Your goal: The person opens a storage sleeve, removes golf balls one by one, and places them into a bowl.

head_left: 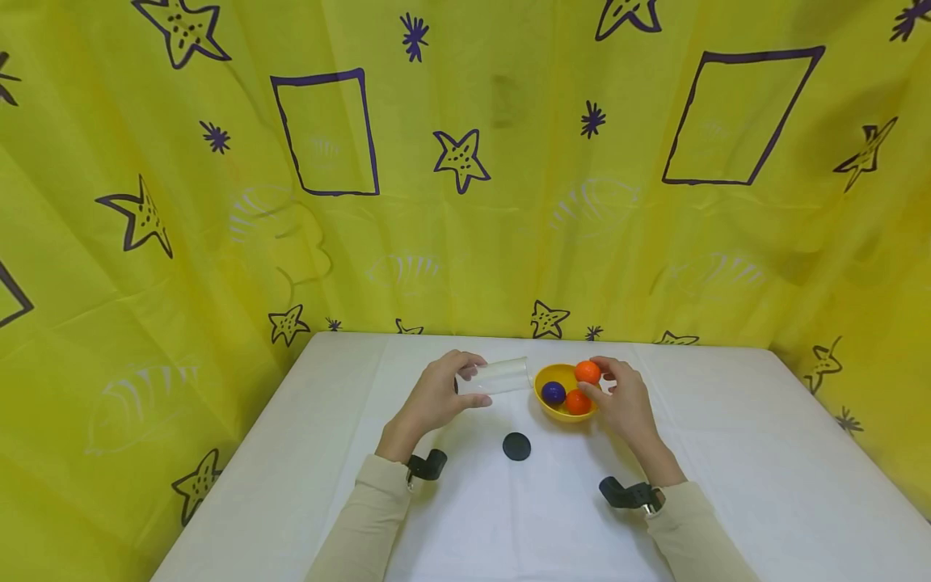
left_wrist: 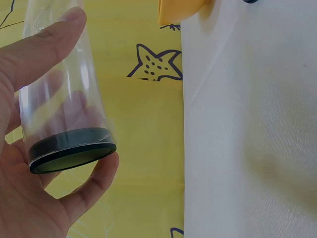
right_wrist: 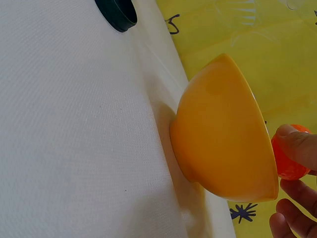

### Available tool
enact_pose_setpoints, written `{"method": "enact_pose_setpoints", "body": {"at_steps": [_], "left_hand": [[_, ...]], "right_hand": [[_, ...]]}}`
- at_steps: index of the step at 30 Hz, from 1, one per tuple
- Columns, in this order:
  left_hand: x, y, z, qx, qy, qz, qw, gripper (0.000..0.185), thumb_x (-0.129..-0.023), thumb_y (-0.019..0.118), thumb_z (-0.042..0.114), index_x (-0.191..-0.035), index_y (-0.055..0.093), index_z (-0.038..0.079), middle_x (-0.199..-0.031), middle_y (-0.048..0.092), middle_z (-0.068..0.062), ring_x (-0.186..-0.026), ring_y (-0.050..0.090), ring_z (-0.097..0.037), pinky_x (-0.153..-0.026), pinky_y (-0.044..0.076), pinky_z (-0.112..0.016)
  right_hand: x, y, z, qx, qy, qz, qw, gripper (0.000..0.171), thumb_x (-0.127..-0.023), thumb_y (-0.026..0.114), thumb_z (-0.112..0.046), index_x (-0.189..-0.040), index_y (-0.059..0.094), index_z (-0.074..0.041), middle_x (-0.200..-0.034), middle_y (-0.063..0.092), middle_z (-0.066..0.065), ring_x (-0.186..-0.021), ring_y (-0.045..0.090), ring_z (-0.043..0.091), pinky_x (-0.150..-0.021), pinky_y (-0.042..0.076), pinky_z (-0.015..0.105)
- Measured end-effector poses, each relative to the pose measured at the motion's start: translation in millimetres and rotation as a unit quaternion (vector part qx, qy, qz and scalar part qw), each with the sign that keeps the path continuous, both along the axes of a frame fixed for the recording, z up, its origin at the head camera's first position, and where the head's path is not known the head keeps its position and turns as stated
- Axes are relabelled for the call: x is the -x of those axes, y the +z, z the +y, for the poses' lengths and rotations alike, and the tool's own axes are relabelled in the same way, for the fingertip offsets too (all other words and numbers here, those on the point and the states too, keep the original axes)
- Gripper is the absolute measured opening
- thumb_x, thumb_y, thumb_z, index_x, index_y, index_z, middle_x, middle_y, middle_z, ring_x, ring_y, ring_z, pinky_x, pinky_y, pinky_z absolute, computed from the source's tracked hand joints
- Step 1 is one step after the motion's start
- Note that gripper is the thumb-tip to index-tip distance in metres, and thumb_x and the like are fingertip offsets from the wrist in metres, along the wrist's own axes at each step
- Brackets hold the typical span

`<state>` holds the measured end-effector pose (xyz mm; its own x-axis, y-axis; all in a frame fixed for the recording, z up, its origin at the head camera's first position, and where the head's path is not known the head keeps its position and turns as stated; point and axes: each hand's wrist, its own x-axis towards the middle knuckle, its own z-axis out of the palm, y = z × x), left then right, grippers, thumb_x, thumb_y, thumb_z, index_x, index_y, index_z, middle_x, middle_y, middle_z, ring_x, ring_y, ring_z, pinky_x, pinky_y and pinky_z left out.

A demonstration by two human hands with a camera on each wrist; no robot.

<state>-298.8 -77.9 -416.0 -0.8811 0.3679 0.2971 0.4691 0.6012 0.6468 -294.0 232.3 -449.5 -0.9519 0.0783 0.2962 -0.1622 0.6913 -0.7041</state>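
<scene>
In the left wrist view the clear tube [left_wrist: 62,94] is cut off at the top edge, and only a corner of the yellow bowl [left_wrist: 181,10] shows.

No readable text, label or number shows anywhere.

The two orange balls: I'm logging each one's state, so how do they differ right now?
The upper orange ball is pinched by the right hand above the yellow bowl's rim; the lower orange ball lies inside the bowl, untouched, beside a purple ball. Both look alike in colour and size.
</scene>
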Motion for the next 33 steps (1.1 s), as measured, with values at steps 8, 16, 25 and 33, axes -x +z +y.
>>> {"method": "enact_pose_setpoints", "body": {"at_steps": [8, 16, 25, 33], "left_hand": [[0.2, -0.6, 1, 0.004, 0.000, -0.004, 1.0000, 0.053, -0.082, 0.087, 0.026, -0.128, 0.064, 0.012, -0.115, 0.069, -0.005, -0.099, 0.063, -0.019, -0.077, 0.050, -0.026], [-0.1, -1.7, 3, 0.007, -0.003, -0.008, 0.9999, 0.055, -0.083, 0.087, 0.028, -0.130, 0.064, 0.012, -0.115, 0.069, -0.005, -0.101, 0.064, -0.020, -0.082, 0.053, -0.029], [-0.9, -4.8, 4, 0.004, -0.009, -0.032, 0.9994, 0.053, -0.088, 0.082, 0.031, -0.132, 0.061, 0.013, -0.121, 0.071, -0.009, -0.103, 0.067, -0.028, -0.087, 0.055, -0.036], [2.2, -12.1, 6, -0.016, -0.021, -0.049, 0.9984, 0.050, -0.090, 0.080, 0.030, -0.129, 0.058, 0.008, -0.122, 0.073, -0.013, -0.112, 0.069, -0.033, -0.098, 0.054, -0.047]], "right_hand": [[1.9, -6.8, 1, 0.004, -0.017, -0.001, 1.000, 0.032, -0.100, 0.066, -0.014, -0.128, 0.063, 0.001, -0.124, 0.060, 0.024, -0.116, 0.051, 0.039, -0.095, 0.048, 0.048], [3.0, -7.9, 3, 0.001, -0.021, -0.002, 1.000, 0.025, -0.102, 0.062, -0.012, -0.123, 0.065, 0.001, -0.121, 0.063, 0.023, -0.113, 0.054, 0.038, -0.094, 0.049, 0.045], [2.6, -5.0, 1, 0.012, 0.002, -0.025, 1.000, 0.025, -0.103, 0.060, -0.015, -0.123, 0.065, -0.001, -0.123, 0.063, 0.022, -0.116, 0.053, 0.038, -0.100, 0.049, 0.050], [-1.6, 6.5, -1, 0.001, 0.029, 0.007, 1.000, 0.022, -0.101, 0.062, -0.014, -0.118, 0.068, -0.001, -0.120, 0.065, 0.021, -0.114, 0.056, 0.039, -0.096, 0.050, 0.051]]}}
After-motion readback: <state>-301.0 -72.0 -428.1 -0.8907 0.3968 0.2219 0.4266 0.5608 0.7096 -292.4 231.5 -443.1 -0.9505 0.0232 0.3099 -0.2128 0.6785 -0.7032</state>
